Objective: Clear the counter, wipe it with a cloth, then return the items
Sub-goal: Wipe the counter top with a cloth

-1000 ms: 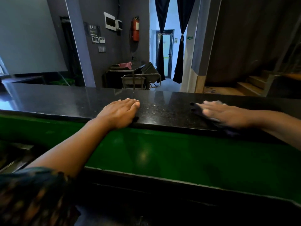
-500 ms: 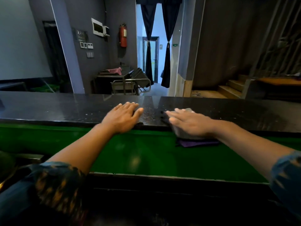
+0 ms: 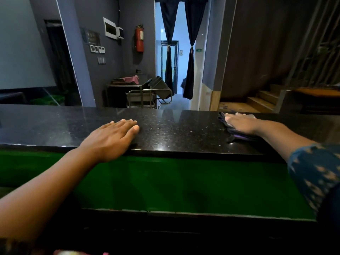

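While the right hand (image 3: 242, 123) lay flat on the cloth (image 3: 234, 132), fingers straight and together, it pressed the fabric against the counter (image 3: 174, 129) rather than gripping it; nothing was pinched. That flat palm probably spread pressure across the cloth for wiping. The left hand (image 3: 110, 138) rested palm-down near the counter's front edge, fingers extended and holding nothing, likely as a brace for the reach over the green panel (image 3: 184, 181) below.

Cloth position: on the countertop toward its right side, mostly beneath the right hand, well apart from the left hand.

Cloth appearance: dark, with a purple edge showing below the palm, bunched into several folds at the fingertips and along its left side. Its full outline could not be made out against the dark stone.

Counter appearance: black, speckled, glossy, reflecting the doorway. No items stood on the visible stretch, so clearing appeared done and wiping in progress.
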